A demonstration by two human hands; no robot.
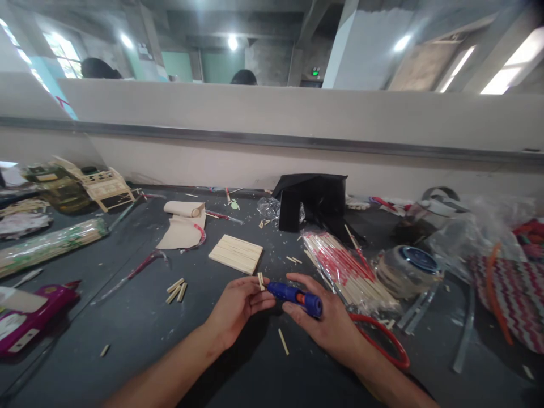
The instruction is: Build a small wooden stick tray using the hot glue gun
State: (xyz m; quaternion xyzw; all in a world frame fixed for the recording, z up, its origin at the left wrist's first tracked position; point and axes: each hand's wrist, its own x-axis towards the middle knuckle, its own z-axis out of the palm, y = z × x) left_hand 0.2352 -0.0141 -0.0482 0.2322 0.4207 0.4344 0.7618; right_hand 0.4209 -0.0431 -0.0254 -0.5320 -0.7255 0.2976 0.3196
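Pinching short sticks (260, 280), left fingers (262, 305) face right fingers (302, 280) gripping a blue tool (285, 292).

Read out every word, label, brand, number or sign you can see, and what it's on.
No text is legible.
Green lit sign in the background: too small to read.
Dark markings on the pillar: too blurred.
Green print on the clear-wrapped bundle, left: too blurred.

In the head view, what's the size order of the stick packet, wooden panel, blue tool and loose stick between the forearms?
1. Packet
2. Panel and blue tool: too alike to rank, the tool being nearer the camera
3. Loose stick
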